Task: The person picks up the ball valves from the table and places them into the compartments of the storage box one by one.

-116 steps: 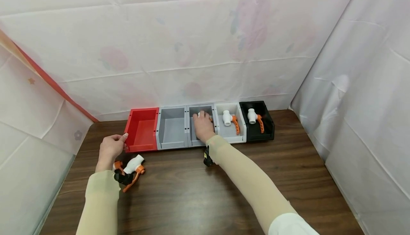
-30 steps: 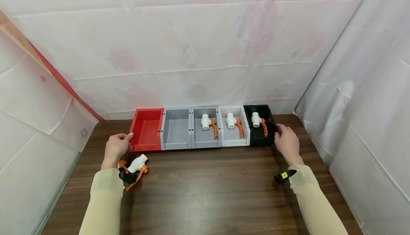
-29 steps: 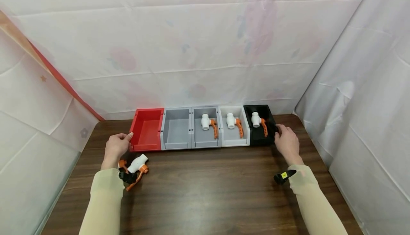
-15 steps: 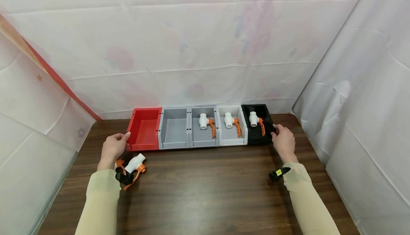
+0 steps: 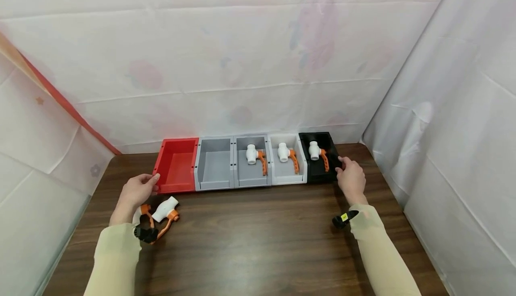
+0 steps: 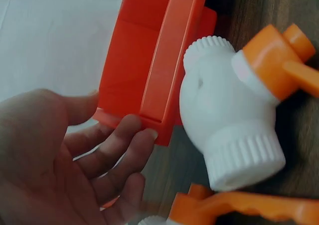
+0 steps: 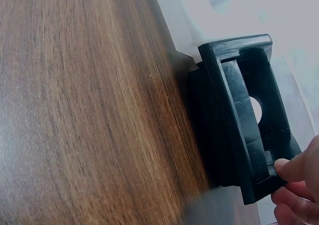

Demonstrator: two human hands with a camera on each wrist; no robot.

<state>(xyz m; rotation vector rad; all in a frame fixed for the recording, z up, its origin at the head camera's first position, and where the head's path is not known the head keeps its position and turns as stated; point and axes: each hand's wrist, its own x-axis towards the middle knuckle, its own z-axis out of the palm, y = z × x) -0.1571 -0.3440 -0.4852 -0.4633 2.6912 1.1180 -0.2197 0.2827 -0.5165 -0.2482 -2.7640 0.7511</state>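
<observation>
In the head view my left hand [image 5: 136, 191] is at the front left corner of the red bin [image 5: 177, 166]. The left wrist view shows its thumb and curled fingers around that corner. My right hand [image 5: 352, 177] pinches the right wall of the black bin [image 7: 239, 110], thumb inside. White ball valves with orange handles lie one each in the right-hand grey bin, white bin and black bin: one valve [image 5: 251, 154], another valve [image 5: 283, 152] and a third valve [image 5: 314, 151]. Below my left hand, a loose valve [image 5: 165, 209] rests by another valve [image 6: 197, 207], partly hidden by my wrist.
Between the red and black bins stand a left grey bin [image 5: 215, 164] holding nothing, a right grey bin [image 5: 254, 181] and a white bin [image 5: 287, 179]. The row sits at the back of the wooden table [image 5: 242, 242], against a white curtain [image 5: 242, 63]. Another curtain [image 5: 467, 175] hangs at right.
My right hand has left the right grey bin, where a valve now lies, and gone to the black bin. My left hand has shifted slightly left and nearer, revealing more of the lower valve.
</observation>
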